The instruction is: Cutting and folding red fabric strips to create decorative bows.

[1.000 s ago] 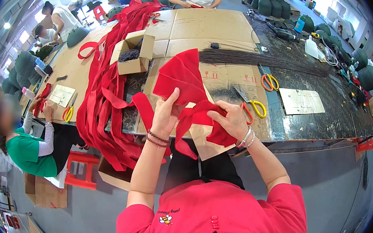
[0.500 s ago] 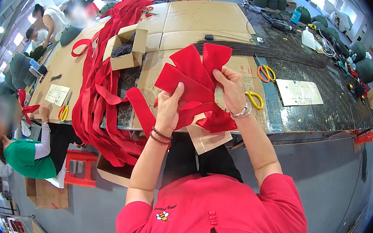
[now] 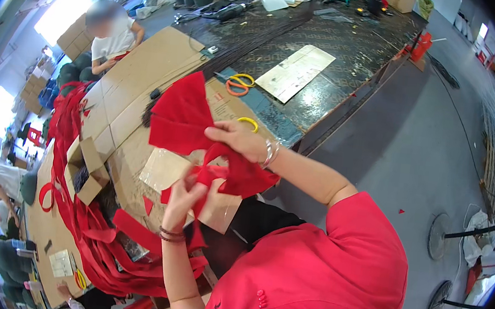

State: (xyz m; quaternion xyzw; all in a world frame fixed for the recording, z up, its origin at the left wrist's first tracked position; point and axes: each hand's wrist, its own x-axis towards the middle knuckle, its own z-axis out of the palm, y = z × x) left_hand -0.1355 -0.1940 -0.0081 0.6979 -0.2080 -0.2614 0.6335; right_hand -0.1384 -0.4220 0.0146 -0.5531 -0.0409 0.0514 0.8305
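Observation:
A red velvet ribbon bow [image 3: 182,117] with wide layered loops hangs in front of me, tilted to the upper left. My right hand [image 3: 238,140] pinches it near its gathered middle, thumb and fingers closed on the fabric. Lower down, my left hand [image 3: 183,199] has its fingers closed around a narrow red strip below the bow's middle; its fingertips are partly covered by fabric. A brown cardboard piece [image 3: 220,210] lies under the hands at the table edge. Beyond the right hand rest yellow-handled scissors [image 3: 248,122], partly hidden.
Long red ribbons [image 3: 80,221] heap along the table's left side beside an open cardboard box [image 3: 87,168]. Orange-and-yellow scissors [image 3: 238,86] and a pale sheet [image 3: 295,72] lie farther off. A person in white [image 3: 111,43] works across the table; floor fans [image 3: 441,235] stand right.
The view has swung to the right. My left hand has let go of the upper loops and moved down to the strip below, while my right hand keeps hold of the bow.

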